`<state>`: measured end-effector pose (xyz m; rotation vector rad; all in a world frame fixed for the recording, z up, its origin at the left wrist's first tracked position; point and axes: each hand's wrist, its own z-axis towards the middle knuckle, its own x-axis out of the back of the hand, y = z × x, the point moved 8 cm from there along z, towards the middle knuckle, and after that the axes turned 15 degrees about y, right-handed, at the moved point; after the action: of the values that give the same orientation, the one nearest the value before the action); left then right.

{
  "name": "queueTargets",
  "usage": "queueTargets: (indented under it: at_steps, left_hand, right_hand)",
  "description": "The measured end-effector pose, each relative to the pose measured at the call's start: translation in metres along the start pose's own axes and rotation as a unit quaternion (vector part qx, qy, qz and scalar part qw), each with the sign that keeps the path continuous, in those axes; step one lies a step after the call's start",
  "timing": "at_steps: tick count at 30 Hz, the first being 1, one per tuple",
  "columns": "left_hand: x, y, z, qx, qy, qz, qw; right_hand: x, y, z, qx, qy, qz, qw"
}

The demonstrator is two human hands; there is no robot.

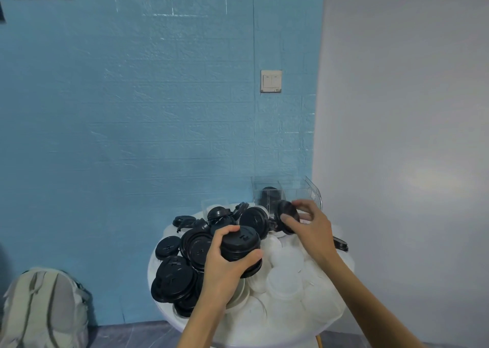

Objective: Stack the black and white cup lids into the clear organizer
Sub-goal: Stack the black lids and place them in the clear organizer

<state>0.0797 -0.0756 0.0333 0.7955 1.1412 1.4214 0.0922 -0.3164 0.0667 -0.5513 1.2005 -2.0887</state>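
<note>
Left hand (225,265): fingers and thumb curl round a nested stack of black lids (240,249), held above the middle of the heap, near the body.

Right hand (309,226): thumb and fingers pinch a single black lid (287,215), tilted on edge, its flat face turned toward the left hand.

Organizer (312,189): clear, open-topped, standing at the far right of the surface (156,271), against the blue wall (132,109); one dark lid shows inside its left compartment, and the right compartment looks empty, though the clear walls make this hard to judge.

Key relation: the organizer lies forward and slightly right of both hands. The right hand is just in front of its near wall; the left hand is farther back, with loose lids between it and the organizer.

Nearer hand: the right, by a clear margin.

Lid axis: the pinched lid stands nearly upright, so it probably needs rotating flat before it can nest on the lid already stored.

Loose black lids (174,276): heaped on the left half of the surface.

White lids (285,281): heaped on the right half, under the right forearm.

Progress, as judged: early; most lids remain on the surface.

Risk: the left-hand stack may splay if carried forward over the heap.
</note>
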Motion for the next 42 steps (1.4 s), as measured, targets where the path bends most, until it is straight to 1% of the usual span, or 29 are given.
queueTargets:
  at_steps: [2, 4, 5, 7, 8, 10, 15, 19, 23, 25, 31, 35, 42]
  left_hand:
    - [-0.002, 0.0, 0.0, 0.0, -0.003, 0.0, 1.0]
    - [-0.006, 0.002, -0.002, -0.002, -0.013, 0.0, 1.0]
    - [-0.009, 0.004, -0.004, -0.002, -0.019, -0.003, 1.0]
    - [-0.013, 0.009, -0.008, -0.002, -0.028, -0.017, 0.999]
    - [-0.014, 0.012, -0.01, 0.001, -0.031, -0.026, 0.999]
    - [-0.017, 0.017, -0.013, 0.007, -0.035, -0.038, 0.999]
    - [-0.016, 0.025, -0.016, 0.004, -0.029, -0.055, 0.998]
    - [-0.016, 0.025, -0.018, -0.001, -0.012, -0.065, 0.998]
    - [-0.016, 0.022, -0.018, -0.001, 0.016, -0.057, 0.998]
    - [-0.016, 0.021, -0.019, 0.004, 0.026, -0.059, 0.998]
    - [-0.018, 0.032, -0.016, -0.011, 0.022, -0.072, 0.997]
    - [-0.019, 0.038, -0.015, -0.003, 0.015, -0.095, 0.995]
    - [-0.016, 0.036, -0.015, 0.023, -0.006, -0.111, 0.994]
  right_hand:
    - [-0.013, -0.028, -0.012, -0.004, -0.077, 0.071, 0.994]
    - [-0.028, -0.051, -0.031, 0.024, -0.168, 0.074, 0.983]
    - [-0.035, -0.057, -0.038, 0.046, -0.197, 0.052, 0.978]
    - [-0.046, -0.063, -0.047, 0.1, -0.228, -0.01, 0.968]
    - [-0.051, -0.063, -0.05, 0.111, -0.243, -0.03, 0.963]
    - [-0.056, -0.062, -0.054, 0.101, -0.261, -0.037, 0.959]
    - [-0.055, -0.068, -0.06, 0.095, -0.251, 0.001, 0.963]
    - [-0.056, -0.069, -0.065, 0.078, -0.272, 0.012, 0.959]
    - [-0.055, -0.07, -0.069, 0.053, -0.29, 0.046, 0.954]
    - [-0.054, -0.068, -0.071, 0.021, -0.297, 0.077, 0.952]
    - [-0.055, -0.059, -0.076, -0.085, -0.27, 0.142, 0.948]
    - [-0.057, -0.06, -0.08, -0.128, -0.237, 0.179, 0.946]
    - [-0.055, -0.061, -0.079, -0.137, -0.219, 0.201, 0.945]
